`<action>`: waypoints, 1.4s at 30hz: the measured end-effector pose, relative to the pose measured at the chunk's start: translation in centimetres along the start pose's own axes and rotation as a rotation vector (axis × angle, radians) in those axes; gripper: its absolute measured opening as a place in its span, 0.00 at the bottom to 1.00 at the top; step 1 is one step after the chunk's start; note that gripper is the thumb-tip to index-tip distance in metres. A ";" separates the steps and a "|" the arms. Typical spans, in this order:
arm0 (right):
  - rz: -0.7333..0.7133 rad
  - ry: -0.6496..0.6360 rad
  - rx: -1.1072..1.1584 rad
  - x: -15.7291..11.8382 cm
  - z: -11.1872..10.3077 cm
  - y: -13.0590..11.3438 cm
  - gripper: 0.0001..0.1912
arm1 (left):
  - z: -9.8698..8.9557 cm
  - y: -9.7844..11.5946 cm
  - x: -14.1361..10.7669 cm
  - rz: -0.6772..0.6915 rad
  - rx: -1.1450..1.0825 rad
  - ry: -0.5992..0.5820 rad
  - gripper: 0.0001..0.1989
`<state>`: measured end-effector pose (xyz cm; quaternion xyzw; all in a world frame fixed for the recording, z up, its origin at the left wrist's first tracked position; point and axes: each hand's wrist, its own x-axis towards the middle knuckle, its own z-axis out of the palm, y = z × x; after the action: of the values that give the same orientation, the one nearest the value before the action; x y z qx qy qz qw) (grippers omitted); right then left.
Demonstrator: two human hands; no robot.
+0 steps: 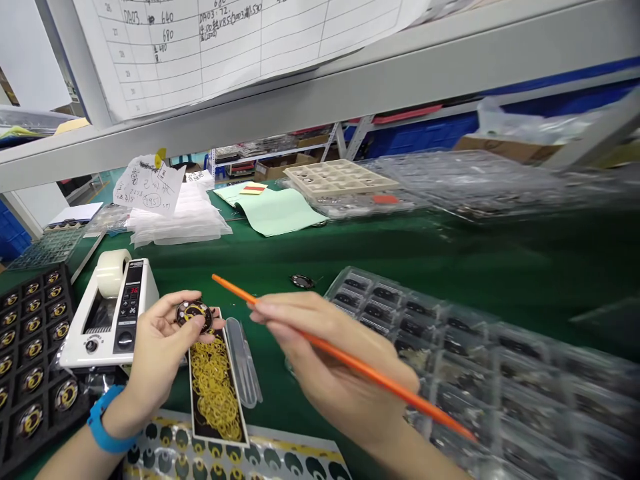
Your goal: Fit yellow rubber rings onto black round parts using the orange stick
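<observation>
Left hand [161,339] holds disc [192,313] near box edge [220,441], stick [370,367] apart.

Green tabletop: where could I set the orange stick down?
The green tabletop looks bare between light-green paper and compartment tray, beside a small black disc, and between white sheets and left hand. Crowded: around that hand, by tape dispenser and yellow-ring box.
</observation>
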<state>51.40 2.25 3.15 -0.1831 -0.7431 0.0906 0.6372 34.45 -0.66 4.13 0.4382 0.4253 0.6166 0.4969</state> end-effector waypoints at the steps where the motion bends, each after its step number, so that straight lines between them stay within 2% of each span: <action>1: 0.045 0.046 0.026 0.1 -0.1 0.0 0.16 | 0.0 0.0 -0.1 0.011 0.020 -0.011 0.15; 6: 0.164 0.088 -0.001 0.1 -0.4 0.2 0.12 | 0.1 -0.1 -0.5 0.104 0.137 -0.015 0.08; 8: 0.141 0.097 -0.054 0.1 -0.3 0.3 0.14 | 0.0 -0.3 -0.5 0.127 0.155 -0.017 0.06; 11: 0.055 0.022 -0.043 -0.2 0.2 0.2 0.14 | -0.1 -0.6 -0.4 0.143 0.179 -0.007 0.05; 14: -0.066 -0.085 -0.123 -0.7 1.3 0.2 0.10 | 0.1 -0.6 -0.3 0.173 0.212 0.026 0.06; 17: -0.111 -0.108 -0.271 -1.2 2.3 0.2 0.07 | 0.6 -0.5 -0.6 0.197 0.257 0.033 0.09; 22: -0.022 -0.060 -0.286 -1.6 2.9 0.5 0.07 | 1.1 -1.1 -1.5 0.198 0.315 0.008 0.18; 31: 0.062 -0.056 -0.191 -1.7 2.9 0.4 0.07 | 0.6 -2.7 -2.3 0.461 0.611 -0.038 0.23; 33: 0.109 -0.063 -0.114 -1.5 2.8 0.5 0.08 | 0.7 -2.6 -2.3 0.476 0.629 -0.037 0.22; 36: 0.272 -0.126 0.073 -0.8 2.4 0.6 0.08 | 0.6 -2.8 -1.9 0.458 0.606 -0.019 0.20; 39: 0.453 -0.216 0.244 -0.1 1.7 0.3 0.08 | -0.1 -3.2 -1.0 0.387 0.548 -0.004 0.19; 42: 0.581 -0.250 0.373 0.4 1.2 0.1 0.08 | -0.9 -3.1 -0.1 0.315 0.475 0.023 0.19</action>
<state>50.23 2.63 3.29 -0.2548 -0.7028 0.4234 0.5117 34.38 -0.35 0.94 0.5962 0.4901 0.5741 0.2735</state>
